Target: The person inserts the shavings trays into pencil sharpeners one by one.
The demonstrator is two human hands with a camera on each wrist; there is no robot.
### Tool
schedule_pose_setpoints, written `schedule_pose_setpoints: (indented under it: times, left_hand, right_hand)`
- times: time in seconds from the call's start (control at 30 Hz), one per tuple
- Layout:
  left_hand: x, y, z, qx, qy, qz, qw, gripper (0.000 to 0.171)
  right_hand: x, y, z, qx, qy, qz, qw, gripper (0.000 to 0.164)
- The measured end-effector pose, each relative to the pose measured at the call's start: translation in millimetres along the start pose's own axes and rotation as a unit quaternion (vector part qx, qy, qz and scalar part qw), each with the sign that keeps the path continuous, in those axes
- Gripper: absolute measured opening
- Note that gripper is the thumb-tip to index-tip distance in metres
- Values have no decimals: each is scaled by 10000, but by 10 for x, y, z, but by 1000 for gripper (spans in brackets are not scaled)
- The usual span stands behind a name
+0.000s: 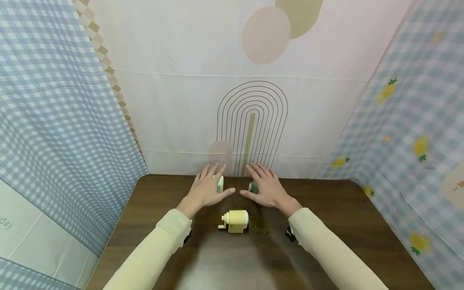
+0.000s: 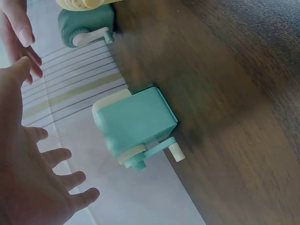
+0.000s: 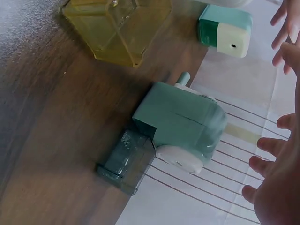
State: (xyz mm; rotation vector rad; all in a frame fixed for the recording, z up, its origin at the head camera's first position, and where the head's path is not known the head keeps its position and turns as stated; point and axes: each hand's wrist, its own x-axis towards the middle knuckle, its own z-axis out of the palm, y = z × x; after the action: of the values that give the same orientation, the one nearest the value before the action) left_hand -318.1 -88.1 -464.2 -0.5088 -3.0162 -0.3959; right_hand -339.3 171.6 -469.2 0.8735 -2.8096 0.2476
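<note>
My left hand (image 1: pixel 207 188) is spread over the far side of the table, fingers apart and holding nothing. Beside it stands a mint pencil sharpener (image 2: pixel 136 119) with a cream face and a small crank. Fingers likewise spread, my right hand (image 1: pixel 267 188) is above a dark green pencil sharpener (image 3: pixel 180 119), whose clear drawer (image 3: pixel 126 159) sticks out. Closer to me than both hands is a yellow pencil sharpener (image 1: pixel 237 220), its crank to the left. At its right side is a see-through amber drawer (image 1: pixel 258 224).
A dark wooden table (image 1: pixel 326 241) carries everything. A pale printed cloth (image 1: pixel 181 112) hangs right behind its far edge. Checked cloths hang on the left (image 1: pixel 65 100) and on the right (image 1: pixel 395 133).
</note>
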Motion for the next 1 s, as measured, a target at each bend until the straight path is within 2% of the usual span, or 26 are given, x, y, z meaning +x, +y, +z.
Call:
schedule_pose_setpoints:
  times: [0.3, 0.47, 0.6, 0.8, 1.0]
  left_hand:
    - [32, 97, 0, 4, -96, 32, 9999, 97]
    - [59, 159, 56, 9, -62, 57, 10000, 97]
    - [76, 206, 103, -81, -182, 20, 9998, 97]
    - [140, 268, 147, -240, -82, 67, 9997, 94]
    - [244, 404, 202, -305, -79, 172, 9994, 90]
  right_hand:
    - [-40, 23, -21, 119, 9, 3, 9999, 95]
    - [-67, 68, -36, 181, 31, 104, 9998, 95]
    - [-96, 109, -36, 263, 112, 113, 9995, 96]
    - [-168, 169, 6, 301, 110, 263, 9991, 96]
    - [-282, 268, 18, 376, -15, 417, 9984, 97]
